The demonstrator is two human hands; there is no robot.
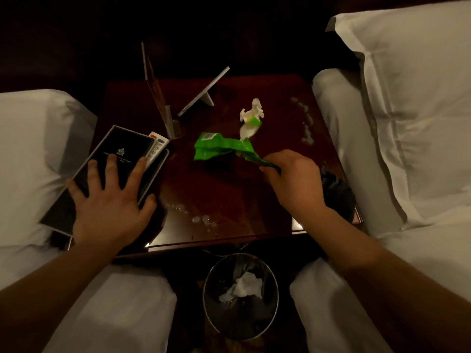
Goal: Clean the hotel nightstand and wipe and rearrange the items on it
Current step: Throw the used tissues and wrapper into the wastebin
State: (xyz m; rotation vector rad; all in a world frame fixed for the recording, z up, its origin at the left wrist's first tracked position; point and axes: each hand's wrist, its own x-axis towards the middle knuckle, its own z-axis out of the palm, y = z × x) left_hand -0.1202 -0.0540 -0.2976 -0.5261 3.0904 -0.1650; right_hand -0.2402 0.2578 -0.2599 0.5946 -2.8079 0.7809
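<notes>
Right now the person's right hand (293, 178), at centre right of the frame, is pinching one twisted end of a crumpled bright green plastic wrapper (219, 148), its grip closed tight on the tail while the rest is hanging free above the dark glossy wooden counter (229, 194). A crumpled white and green scrap of packaging (251, 117) is lying just beyond it. The left hand (109, 207), at lower left, is lying spread flat, its grip open, pressing on a black rectangular booklet with a crest (119, 151) that is overlapping a white remote control (158, 147). Small clear droplets or crumbs (204, 220) are dotting the near edge. Judging by the layout, the wrapper is heading for the round metal wastebasket (240, 296) at bottom centre; keeping the pinch firm and carrying it low and straight over the rim should be preventing a drop, and the white scrap probably needs collecting next.
</notes>
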